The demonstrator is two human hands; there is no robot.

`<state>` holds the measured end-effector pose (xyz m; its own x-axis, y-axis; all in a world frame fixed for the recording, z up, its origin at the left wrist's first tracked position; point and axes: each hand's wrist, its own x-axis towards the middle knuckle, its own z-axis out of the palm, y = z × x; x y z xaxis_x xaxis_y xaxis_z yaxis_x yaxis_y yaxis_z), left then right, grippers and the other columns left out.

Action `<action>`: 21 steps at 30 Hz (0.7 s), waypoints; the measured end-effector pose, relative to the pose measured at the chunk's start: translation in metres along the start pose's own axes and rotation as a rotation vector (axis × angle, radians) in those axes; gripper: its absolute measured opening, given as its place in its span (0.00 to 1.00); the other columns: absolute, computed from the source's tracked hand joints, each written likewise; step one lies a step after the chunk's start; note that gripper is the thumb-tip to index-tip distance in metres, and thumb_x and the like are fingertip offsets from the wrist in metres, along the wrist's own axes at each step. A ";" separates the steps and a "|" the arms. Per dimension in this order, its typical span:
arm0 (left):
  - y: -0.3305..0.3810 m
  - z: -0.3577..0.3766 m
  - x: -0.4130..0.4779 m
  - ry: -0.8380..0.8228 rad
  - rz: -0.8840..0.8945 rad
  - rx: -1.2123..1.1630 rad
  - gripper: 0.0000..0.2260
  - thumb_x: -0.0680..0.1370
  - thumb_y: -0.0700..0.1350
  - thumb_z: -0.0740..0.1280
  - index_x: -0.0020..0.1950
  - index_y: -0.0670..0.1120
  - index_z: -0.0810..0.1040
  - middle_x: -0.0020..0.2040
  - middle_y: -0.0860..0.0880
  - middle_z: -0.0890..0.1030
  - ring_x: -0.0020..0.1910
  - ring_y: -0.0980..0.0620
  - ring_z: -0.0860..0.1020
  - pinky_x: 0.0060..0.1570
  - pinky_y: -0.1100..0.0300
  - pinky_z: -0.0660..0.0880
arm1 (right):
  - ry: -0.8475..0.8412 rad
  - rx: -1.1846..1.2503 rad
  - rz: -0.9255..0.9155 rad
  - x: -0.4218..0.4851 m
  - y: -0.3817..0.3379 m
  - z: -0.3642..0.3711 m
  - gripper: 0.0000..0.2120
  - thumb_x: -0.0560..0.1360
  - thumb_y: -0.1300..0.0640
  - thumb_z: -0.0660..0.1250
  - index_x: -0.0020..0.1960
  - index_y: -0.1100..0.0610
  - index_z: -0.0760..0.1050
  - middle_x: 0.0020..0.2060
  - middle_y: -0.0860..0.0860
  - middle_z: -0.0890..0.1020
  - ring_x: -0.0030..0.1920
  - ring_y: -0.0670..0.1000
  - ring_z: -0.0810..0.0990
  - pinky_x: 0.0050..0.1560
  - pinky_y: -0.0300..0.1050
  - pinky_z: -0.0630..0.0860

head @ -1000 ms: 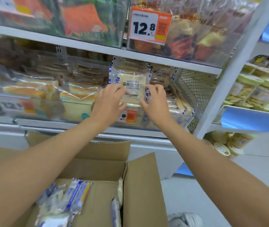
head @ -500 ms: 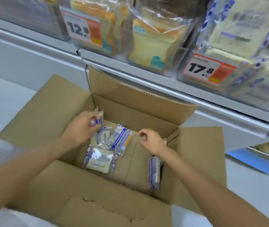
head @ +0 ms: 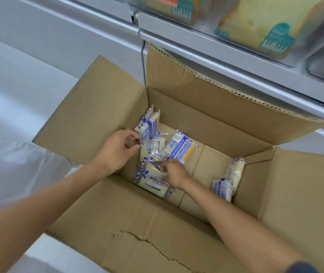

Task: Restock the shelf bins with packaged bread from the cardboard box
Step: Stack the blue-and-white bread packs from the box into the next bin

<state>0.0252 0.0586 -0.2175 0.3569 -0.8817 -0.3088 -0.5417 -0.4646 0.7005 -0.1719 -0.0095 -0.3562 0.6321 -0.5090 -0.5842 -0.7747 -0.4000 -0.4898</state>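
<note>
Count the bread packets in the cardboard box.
6: an upright packet pinched by the left hand, a flat packet beside it, an orange-striped packet mid-box, a front packet in the right hand, two wall packets at the right. Overlaps may hide more.

My right hand [head: 174,173] slid left to grip the front pack [head: 153,183]; my left hand [head: 115,152] pinches the upright pack [head: 149,125] lower.

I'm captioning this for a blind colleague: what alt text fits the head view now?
Two hands reach into an open cardboard box: the left hand pinches an upright bread packet at the far left, the right hand grips a flat packet nearer the front. More packets lie inside; shelf bins of sliced bread stand above.
</note>
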 end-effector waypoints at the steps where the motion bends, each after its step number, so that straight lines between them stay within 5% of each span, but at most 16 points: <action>1: 0.000 0.002 0.000 -0.010 -0.020 -0.014 0.10 0.75 0.40 0.72 0.54 0.50 0.76 0.51 0.50 0.77 0.40 0.60 0.76 0.45 0.71 0.73 | -0.024 0.092 -0.013 -0.005 0.002 -0.008 0.10 0.72 0.64 0.67 0.49 0.52 0.73 0.51 0.52 0.76 0.55 0.56 0.75 0.56 0.47 0.73; 3: 0.006 0.006 0.000 -0.052 -0.054 -0.039 0.19 0.74 0.43 0.74 0.62 0.49 0.74 0.57 0.52 0.75 0.49 0.59 0.77 0.56 0.64 0.73 | 0.012 0.291 -0.035 -0.017 0.004 -0.037 0.12 0.72 0.66 0.68 0.45 0.50 0.71 0.45 0.48 0.76 0.48 0.51 0.76 0.49 0.46 0.73; 6: 0.020 0.015 -0.002 -0.334 -0.103 -0.242 0.35 0.70 0.45 0.78 0.70 0.56 0.64 0.60 0.63 0.74 0.57 0.67 0.74 0.56 0.73 0.69 | 0.116 0.558 -0.139 -0.036 -0.001 -0.090 0.16 0.70 0.70 0.71 0.42 0.50 0.72 0.36 0.45 0.73 0.36 0.40 0.72 0.43 0.36 0.69; 8: 0.019 0.024 0.000 -0.442 -0.158 -0.374 0.30 0.70 0.41 0.77 0.69 0.51 0.69 0.58 0.57 0.82 0.56 0.60 0.80 0.56 0.67 0.76 | 0.110 0.613 -0.202 -0.043 -0.005 -0.118 0.15 0.70 0.71 0.72 0.45 0.53 0.74 0.37 0.46 0.76 0.35 0.37 0.73 0.43 0.32 0.70; 11: 0.010 0.026 0.002 -0.252 -0.225 -0.345 0.12 0.74 0.37 0.73 0.57 0.43 0.80 0.50 0.47 0.85 0.52 0.48 0.83 0.51 0.64 0.79 | 0.186 0.591 -0.101 -0.039 0.011 -0.125 0.17 0.70 0.62 0.75 0.57 0.54 0.75 0.51 0.52 0.79 0.50 0.44 0.77 0.56 0.38 0.72; 15: -0.001 0.017 0.004 -0.119 -0.251 -0.277 0.10 0.77 0.38 0.70 0.57 0.44 0.76 0.52 0.49 0.83 0.52 0.50 0.82 0.53 0.54 0.78 | 0.254 0.328 0.129 -0.014 0.046 -0.089 0.27 0.71 0.56 0.74 0.68 0.53 0.71 0.63 0.53 0.77 0.64 0.53 0.73 0.66 0.45 0.69; 19: -0.007 0.013 0.002 -0.182 -0.253 -0.271 0.12 0.78 0.38 0.67 0.60 0.46 0.74 0.53 0.47 0.83 0.46 0.46 0.82 0.42 0.48 0.80 | 0.142 0.012 0.154 0.019 0.043 -0.036 0.49 0.67 0.41 0.74 0.79 0.48 0.50 0.78 0.52 0.55 0.78 0.55 0.51 0.75 0.53 0.52; 21: -0.009 0.014 0.004 -0.213 -0.255 -0.237 0.12 0.78 0.39 0.66 0.61 0.47 0.73 0.52 0.46 0.82 0.42 0.47 0.81 0.34 0.52 0.79 | 0.104 -0.163 0.152 0.027 0.041 -0.020 0.49 0.70 0.41 0.72 0.80 0.49 0.45 0.79 0.54 0.49 0.78 0.56 0.49 0.74 0.55 0.53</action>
<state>0.0211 0.0587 -0.2340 0.2782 -0.7495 -0.6008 -0.2570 -0.6607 0.7053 -0.1873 -0.0549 -0.3792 0.5098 -0.6450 -0.5693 -0.8583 -0.4263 -0.2856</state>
